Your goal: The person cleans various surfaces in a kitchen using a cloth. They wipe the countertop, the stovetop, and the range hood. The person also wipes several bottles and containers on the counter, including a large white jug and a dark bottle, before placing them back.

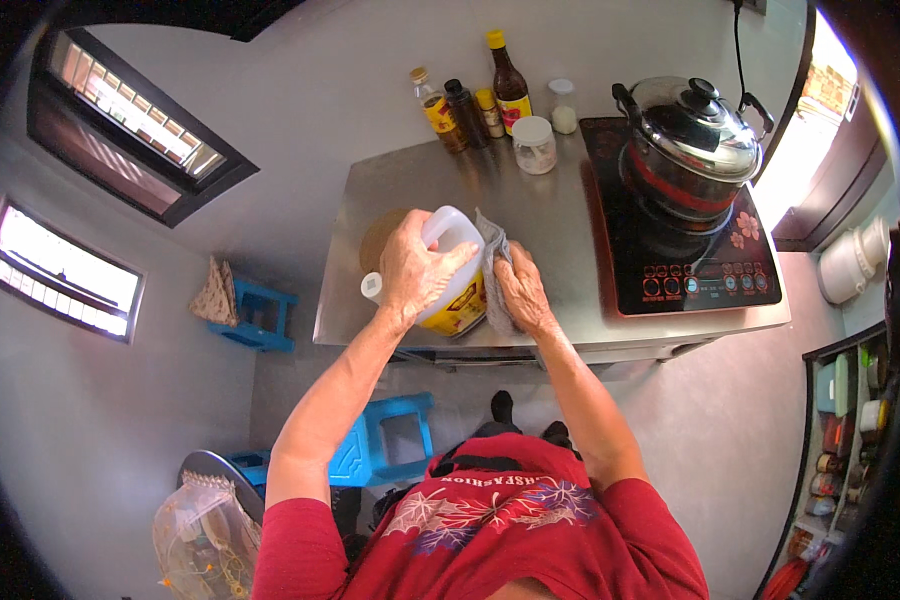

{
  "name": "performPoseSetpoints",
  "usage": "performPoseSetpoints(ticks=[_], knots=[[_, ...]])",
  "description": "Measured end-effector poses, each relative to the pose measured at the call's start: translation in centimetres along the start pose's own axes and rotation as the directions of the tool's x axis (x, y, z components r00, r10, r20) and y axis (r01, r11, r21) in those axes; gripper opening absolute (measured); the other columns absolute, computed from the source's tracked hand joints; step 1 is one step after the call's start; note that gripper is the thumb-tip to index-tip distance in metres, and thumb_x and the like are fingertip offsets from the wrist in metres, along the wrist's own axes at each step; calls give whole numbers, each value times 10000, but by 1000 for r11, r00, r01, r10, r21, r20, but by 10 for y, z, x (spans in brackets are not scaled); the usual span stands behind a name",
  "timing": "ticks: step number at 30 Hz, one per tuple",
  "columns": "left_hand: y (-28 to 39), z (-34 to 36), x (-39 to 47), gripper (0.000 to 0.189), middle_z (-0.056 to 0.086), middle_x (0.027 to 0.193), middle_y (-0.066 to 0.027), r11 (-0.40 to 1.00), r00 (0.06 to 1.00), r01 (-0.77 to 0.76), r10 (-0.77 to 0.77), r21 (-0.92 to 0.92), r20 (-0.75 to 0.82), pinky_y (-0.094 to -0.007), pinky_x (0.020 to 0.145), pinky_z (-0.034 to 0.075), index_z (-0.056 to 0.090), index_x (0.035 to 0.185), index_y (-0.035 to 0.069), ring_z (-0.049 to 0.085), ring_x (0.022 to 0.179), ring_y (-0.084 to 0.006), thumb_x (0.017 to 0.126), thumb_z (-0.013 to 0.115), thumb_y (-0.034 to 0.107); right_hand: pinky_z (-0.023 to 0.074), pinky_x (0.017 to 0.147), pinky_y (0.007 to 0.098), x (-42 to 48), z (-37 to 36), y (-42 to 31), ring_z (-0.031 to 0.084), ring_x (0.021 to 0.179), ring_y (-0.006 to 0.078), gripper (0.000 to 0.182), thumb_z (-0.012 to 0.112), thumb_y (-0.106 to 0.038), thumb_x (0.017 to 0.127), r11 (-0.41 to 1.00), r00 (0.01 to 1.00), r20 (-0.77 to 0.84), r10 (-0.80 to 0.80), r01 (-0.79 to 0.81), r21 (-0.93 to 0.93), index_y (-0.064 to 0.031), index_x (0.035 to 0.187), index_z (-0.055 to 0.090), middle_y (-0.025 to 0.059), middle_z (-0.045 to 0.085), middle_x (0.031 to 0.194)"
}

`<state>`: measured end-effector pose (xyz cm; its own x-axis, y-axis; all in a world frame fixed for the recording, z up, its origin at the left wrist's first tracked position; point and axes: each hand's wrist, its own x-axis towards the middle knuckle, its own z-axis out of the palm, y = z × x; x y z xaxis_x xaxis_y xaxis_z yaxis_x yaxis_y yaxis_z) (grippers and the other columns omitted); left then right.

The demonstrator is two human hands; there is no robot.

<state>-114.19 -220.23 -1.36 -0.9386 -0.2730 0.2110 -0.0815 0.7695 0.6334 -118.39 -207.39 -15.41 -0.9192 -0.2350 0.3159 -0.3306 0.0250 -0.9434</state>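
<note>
A white plastic jug (pixel 461 289) with a yellow label is tilted over the steel tabletop (pixel 547 214), its capped neck pointing left. My left hand (pixel 420 266) grips it around the handle. Against its right side my right hand (pixel 521 289) holds a folded grey cloth (pixel 496 277). Behind the jug, partly hidden by my left hand, lies a round brown mat or board (pixel 379 236).
Several seasoning bottles, including a brown glass bottle (pixel 510 82), stand along the wall with a white-lidded jar (pixel 534 146). On the right, a lidded steel pot (pixel 690 150) sits on a black induction cooker (pixel 630 259). Blue plastic stools (pixel 379 442) are below left.
</note>
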Motion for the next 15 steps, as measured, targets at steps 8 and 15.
performPoseSetpoints(ticks=[8,15], knots=[[-31,1,-33,408,589,753,-71,925,905,-380,372,1,-208,-374,636,454,614,857,58,555,709,-258,546,837,200,377,931,420,-3,-9,-90,474,1047,353,390,551,-198,812,879,880,22,-475,475,-45,-12,1154,542,174,537,1160],[-34,-4,-54,455,597,739,-37,705,679,-684,709,189,-191,-352,585,446,593,791,90,532,648,-228,494,891,262,380,910,450,-10,-10,-43,519,1011,357,279,520,-179,833,782,768,157,-621,622,51,-15,1056,550,170,547,1134]])
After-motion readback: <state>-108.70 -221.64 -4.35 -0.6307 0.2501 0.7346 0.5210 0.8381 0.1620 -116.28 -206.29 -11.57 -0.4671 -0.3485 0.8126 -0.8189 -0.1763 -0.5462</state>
